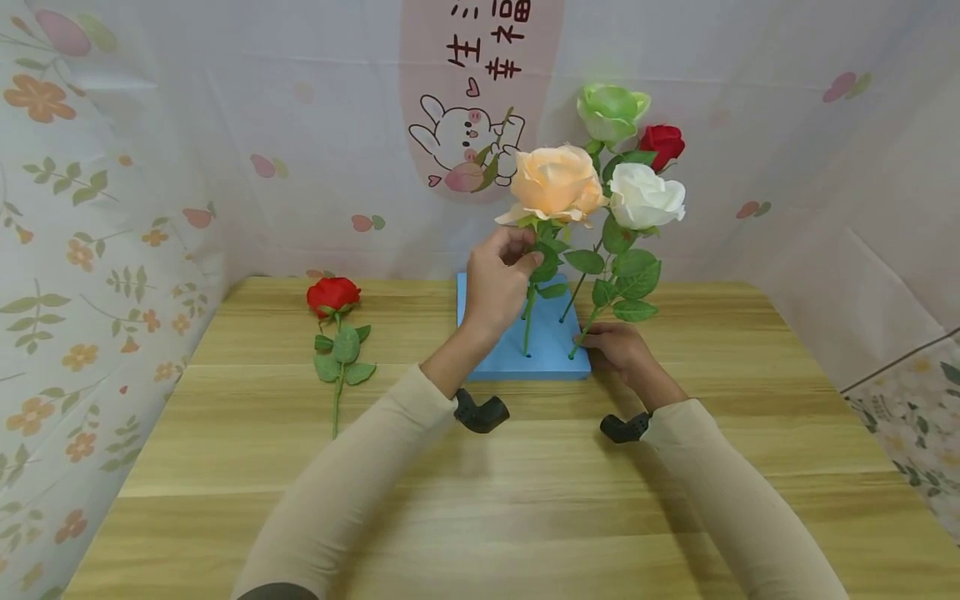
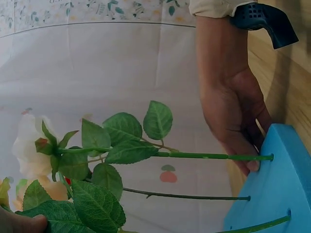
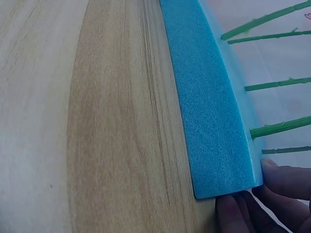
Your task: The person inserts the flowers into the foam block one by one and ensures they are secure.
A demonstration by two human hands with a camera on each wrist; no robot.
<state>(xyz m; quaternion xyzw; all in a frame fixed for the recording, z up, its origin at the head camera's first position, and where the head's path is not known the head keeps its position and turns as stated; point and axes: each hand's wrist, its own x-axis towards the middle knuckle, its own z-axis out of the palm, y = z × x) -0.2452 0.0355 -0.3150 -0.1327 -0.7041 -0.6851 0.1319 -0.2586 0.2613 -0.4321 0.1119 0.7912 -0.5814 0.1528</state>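
Note:
In the head view, my left hand (image 1: 495, 279) pinches the stem of a peach rose (image 1: 558, 185) just below its bloom; leaves partly hide the fingertips. Its green stem stands in a hole near the front of a blue foam block (image 1: 551, 363). My right hand (image 1: 618, 347) grips the block's right edge, beside the stem of a white rose (image 1: 647, 197). In the right wrist view, those fingers (image 3: 284, 180) hold the block's corner from the top and the side. Behind the white rose rise a green rose (image 1: 611, 112) and a red rose (image 1: 663, 147).
Another red rose (image 1: 333, 296) with leaves lies on the wooden table (image 1: 510, 517), left of the block. A patterned cloth backdrop (image 1: 322, 150) hangs behind the table and along both sides. Dark wrist-camera mounts (image 1: 482, 414) stick out at both cuffs.

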